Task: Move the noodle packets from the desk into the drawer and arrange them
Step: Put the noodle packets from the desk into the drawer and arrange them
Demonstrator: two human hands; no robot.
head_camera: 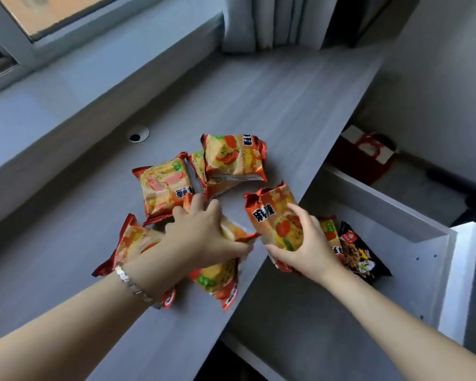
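Much of the packet pile was hidden: the left hand [204,237] and its forearm lay across the nearest orange noodle packets [138,243], so their count and the way they overlapped could not be made out, and one packet beneath the stacked pair [231,158] showed only at its left edge. The left hand's fingers were closed over the crinkled end of a packet under its palm [231,232], which was blurred. A silver bracelet [132,283] sat on that wrist. The right hand [305,243] was clamped on another orange packet [275,215], held tilted above the tabletop's front edge, its long axis running from the far left down toward the near right, with the printed face toward the camera. On the grey tabletop [259,100], a single packet [165,185] lay flat with its long axis pointing roughly away from the person, just beside the stacked pair. In the open drawer [396,243] to the right, an orange packet [331,235] was mostly covered by the right hand, and a black packet [360,251] lay next to it, angled diagonally. A red bag [363,158] stood on the floor beyond the drawer.
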